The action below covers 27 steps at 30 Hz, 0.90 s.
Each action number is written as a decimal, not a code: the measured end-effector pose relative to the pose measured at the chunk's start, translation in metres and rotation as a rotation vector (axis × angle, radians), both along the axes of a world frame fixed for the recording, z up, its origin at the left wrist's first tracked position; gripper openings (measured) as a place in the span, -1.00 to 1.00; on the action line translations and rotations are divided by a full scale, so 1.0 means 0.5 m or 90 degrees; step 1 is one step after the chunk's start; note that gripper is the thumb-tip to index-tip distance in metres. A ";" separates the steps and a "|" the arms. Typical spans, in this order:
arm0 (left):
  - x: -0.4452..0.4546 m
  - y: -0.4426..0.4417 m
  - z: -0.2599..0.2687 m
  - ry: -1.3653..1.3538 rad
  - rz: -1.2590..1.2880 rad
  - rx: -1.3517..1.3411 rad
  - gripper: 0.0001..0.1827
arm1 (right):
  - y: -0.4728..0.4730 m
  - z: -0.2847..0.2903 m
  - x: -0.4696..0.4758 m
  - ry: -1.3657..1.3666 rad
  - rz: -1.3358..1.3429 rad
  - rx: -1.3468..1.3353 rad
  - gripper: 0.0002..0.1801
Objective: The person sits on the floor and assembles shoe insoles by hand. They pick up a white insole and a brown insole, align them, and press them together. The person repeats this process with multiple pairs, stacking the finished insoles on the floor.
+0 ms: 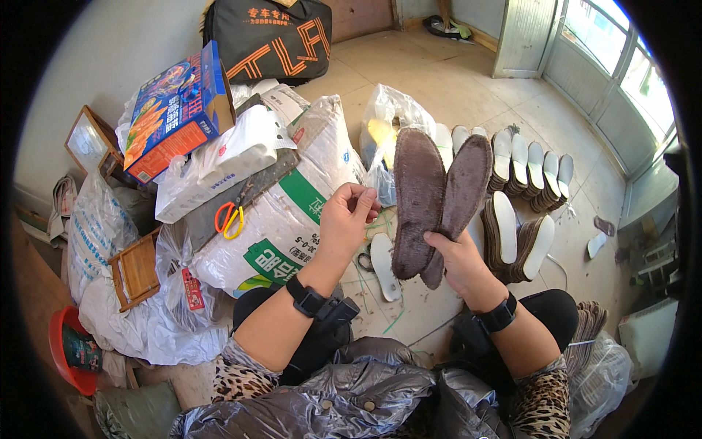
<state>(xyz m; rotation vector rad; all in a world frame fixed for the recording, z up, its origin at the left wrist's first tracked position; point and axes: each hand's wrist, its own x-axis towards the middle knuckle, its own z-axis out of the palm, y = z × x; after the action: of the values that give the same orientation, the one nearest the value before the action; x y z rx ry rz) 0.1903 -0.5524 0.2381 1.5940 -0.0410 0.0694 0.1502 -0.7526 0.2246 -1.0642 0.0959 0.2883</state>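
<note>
Two dark brown fleecy shoe insoles [419, 186] are fanned out in my right hand [466, 263], the thumb pressed over their lower part. To their left my left hand [348, 219] is raised, its fingers curled towards the thumb; whether something thin is between them cannot be told. A single white-faced insole [385, 267] lies on the floor below the hands. Beyond the right hand stand stacks of insoles with white top faces [535, 247], and farther back more stacks [519, 159] form a row. Scissors with orange and yellow handles [233, 220] lie at the left on a dark board.
A large white printed sack [323, 142] fills the left middle, with a packet of tissues [236, 159] and a blue box [170, 110] above it. A clear plastic bag [406, 104] stands ahead. More insoles [589, 329] and a plastic bag [600, 367] are at the lower right.
</note>
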 end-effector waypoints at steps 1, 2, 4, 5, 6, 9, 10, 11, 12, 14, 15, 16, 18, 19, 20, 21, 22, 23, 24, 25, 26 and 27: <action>-0.001 0.000 -0.001 0.014 0.005 -0.008 -0.78 | -0.001 0.001 0.000 -0.006 0.006 0.005 -0.55; -0.004 -0.005 -0.005 0.018 -0.022 -0.010 -0.78 | -0.001 0.001 0.001 -0.007 0.012 0.007 -0.55; -0.010 -0.022 -0.014 0.038 -0.064 -0.010 -0.78 | 0.000 0.002 -0.001 -0.004 0.018 0.004 -0.57; -0.014 -0.025 -0.017 0.024 -0.068 -0.002 -0.78 | 0.002 0.003 -0.003 0.000 0.018 -0.002 -0.58; -0.015 -0.027 -0.018 0.013 -0.073 0.011 -0.79 | 0.002 0.003 -0.004 0.005 0.021 -0.010 -0.60; -0.008 -0.017 -0.014 0.004 -0.026 0.007 -0.79 | -0.002 0.007 -0.001 0.011 -0.006 -0.006 -0.60; -0.003 -0.010 -0.010 0.004 -0.002 -0.005 -0.79 | -0.005 0.009 0.001 0.018 -0.028 0.005 -0.60; -0.002 -0.006 -0.008 0.026 -0.038 -0.017 -0.78 | -0.009 0.011 0.005 0.028 -0.052 0.014 -0.60; -0.001 -0.003 -0.006 0.047 -0.074 -0.033 -0.76 | -0.013 0.012 0.009 0.022 -0.070 0.030 -0.60; -0.006 -0.007 -0.006 0.094 -0.141 -0.022 -0.79 | -0.019 0.014 0.015 0.023 -0.069 0.060 -0.59; -0.013 -0.013 -0.009 0.077 -0.170 0.039 -0.79 | -0.022 0.015 0.018 0.028 -0.068 0.072 -0.59; -0.021 -0.019 -0.011 0.056 -0.204 0.094 -0.79 | -0.025 0.015 0.020 0.026 -0.067 0.080 -0.59; -0.030 -0.028 -0.015 0.076 -0.236 0.152 -0.80 | -0.028 0.017 0.023 0.047 -0.077 0.081 -0.59; -0.030 -0.029 -0.016 0.064 -0.215 0.118 -0.80 | -0.028 0.018 0.022 0.039 -0.070 0.083 -0.60; -0.029 -0.028 -0.016 0.056 -0.188 0.091 -0.81 | -0.029 0.019 0.022 0.030 -0.071 0.082 -0.60; -0.026 -0.027 -0.016 0.046 -0.168 0.063 -0.81 | -0.029 0.021 0.021 0.022 -0.071 0.082 -0.60; -0.018 -0.021 -0.014 0.057 -0.131 0.042 -0.79 | -0.030 0.023 0.021 0.033 -0.084 0.088 -0.60; -0.007 -0.012 -0.011 0.066 -0.100 0.019 -0.78 | -0.032 0.026 0.022 0.045 -0.097 0.095 -0.60; -0.002 -0.007 -0.009 0.068 -0.067 -0.008 -0.77 | -0.035 0.028 0.023 0.056 -0.111 0.101 -0.60; -0.001 -0.006 -0.010 0.085 -0.087 -0.004 -0.77 | -0.037 0.030 0.025 0.065 -0.119 0.102 -0.59; -0.002 -0.005 -0.010 0.096 -0.104 -0.004 -0.76 | -0.040 0.032 0.026 0.073 -0.127 0.102 -0.59; -0.004 -0.006 -0.011 0.108 -0.121 -0.005 -0.76 | -0.042 0.033 0.028 0.082 -0.138 0.101 -0.59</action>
<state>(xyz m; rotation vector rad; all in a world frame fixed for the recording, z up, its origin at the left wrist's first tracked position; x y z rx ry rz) 0.1882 -0.5553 0.2324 1.5753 -0.0599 -0.2122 0.1644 -0.7736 0.2413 -0.8689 0.2974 0.1654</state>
